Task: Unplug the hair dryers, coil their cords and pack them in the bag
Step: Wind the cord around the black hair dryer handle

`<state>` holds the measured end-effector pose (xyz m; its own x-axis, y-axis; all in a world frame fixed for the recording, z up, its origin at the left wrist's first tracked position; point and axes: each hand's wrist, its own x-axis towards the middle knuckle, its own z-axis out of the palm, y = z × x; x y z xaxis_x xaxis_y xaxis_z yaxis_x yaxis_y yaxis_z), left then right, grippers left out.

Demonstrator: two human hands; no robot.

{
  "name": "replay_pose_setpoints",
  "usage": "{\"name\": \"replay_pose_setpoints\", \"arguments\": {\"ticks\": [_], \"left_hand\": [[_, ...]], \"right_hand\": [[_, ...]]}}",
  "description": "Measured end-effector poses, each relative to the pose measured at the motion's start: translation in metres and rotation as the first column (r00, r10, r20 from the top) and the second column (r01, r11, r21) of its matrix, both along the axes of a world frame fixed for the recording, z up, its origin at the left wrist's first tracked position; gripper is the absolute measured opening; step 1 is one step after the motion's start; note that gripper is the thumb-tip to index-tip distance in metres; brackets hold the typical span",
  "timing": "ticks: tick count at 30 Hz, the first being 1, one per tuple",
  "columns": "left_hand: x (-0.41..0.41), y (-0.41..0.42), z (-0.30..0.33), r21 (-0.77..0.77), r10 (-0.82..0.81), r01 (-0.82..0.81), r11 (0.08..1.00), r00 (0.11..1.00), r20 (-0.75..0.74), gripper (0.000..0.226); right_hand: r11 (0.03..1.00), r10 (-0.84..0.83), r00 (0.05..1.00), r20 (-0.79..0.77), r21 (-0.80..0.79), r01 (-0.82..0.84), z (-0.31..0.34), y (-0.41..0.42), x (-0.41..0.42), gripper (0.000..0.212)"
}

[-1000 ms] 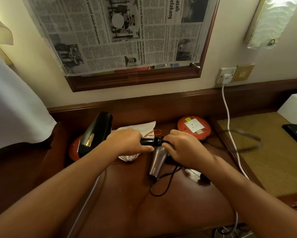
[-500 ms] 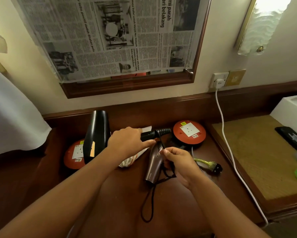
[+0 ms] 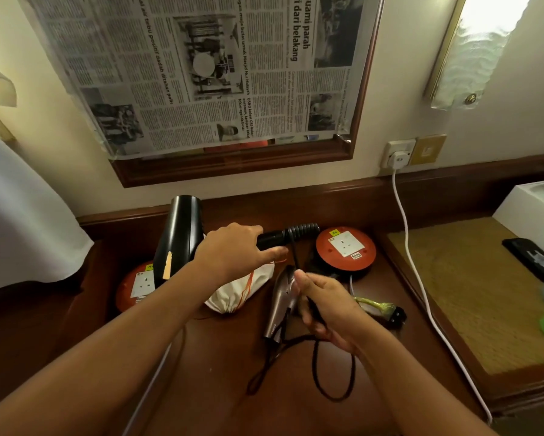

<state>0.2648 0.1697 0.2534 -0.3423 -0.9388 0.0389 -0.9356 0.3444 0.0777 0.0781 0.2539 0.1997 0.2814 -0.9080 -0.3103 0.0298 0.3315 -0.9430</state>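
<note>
- Right now the left hand (image 3: 233, 253) has its fingers (image 3: 275, 252) curled round the handle of the black hair dryer (image 3: 179, 237), far left on the table (image 3: 201, 388).
- Right hand (image 3: 327, 306) pinches the thin black cord (image 3: 333, 382) between thumb and curled fingers; loops trail near.
- Small grey hair dryer (image 3: 280, 306) lies just left of the right hand, apparently touching it.
- White drawstring bag (image 3: 242, 291) sits under the left wrist, between the dryers.
- Cord looks limp and light, likely to spring loose; wind it at the coiled strain relief (image 3: 302, 231).
- Dryer bodies rigid, probably smooth; handle is the safest hold.
</note>
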Motion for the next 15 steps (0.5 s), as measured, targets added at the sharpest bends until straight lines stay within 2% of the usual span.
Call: {"name": "replay_pose_setpoints", "arguments": {"ticks": [2,6,9,11,15], "left_hand": [[0.002,0.0,0.001,0.012,0.001,-0.001,1.0,1.0,-0.028,0.063],[0.002,0.001,0.002,0.047,-0.014,0.018,0.999,0.996,-0.086,0.058],[0.002,0.003,0.005,0.084,-0.021,0.032,0.996,0.991,-0.135,0.05],[0.001,0.005,0.009,0.087,-0.038,0.05,0.995,0.991,-0.13,0.052],[-0.001,0.011,0.016,0.086,-0.088,0.094,0.992,0.993,-0.074,0.059]], "right_hand": [[0.998,0.043,0.994,0.102,0.039,-0.047,-0.005,0.003,-0.002,0.043],[0.992,0.005,0.915,0.402,0.113,-0.055,-0.015,0.005,-0.002,0.031],[0.998,0.0,0.883,0.47,0.053,-0.028,-0.022,0.007,0.002,0.026],[1.0,-0.023,0.9,0.435,0.007,0.022,-0.024,0.007,0.006,0.027],[0.977,-0.154,0.976,0.154,-0.126,0.174,-0.038,0.001,0.01,0.033]]}}
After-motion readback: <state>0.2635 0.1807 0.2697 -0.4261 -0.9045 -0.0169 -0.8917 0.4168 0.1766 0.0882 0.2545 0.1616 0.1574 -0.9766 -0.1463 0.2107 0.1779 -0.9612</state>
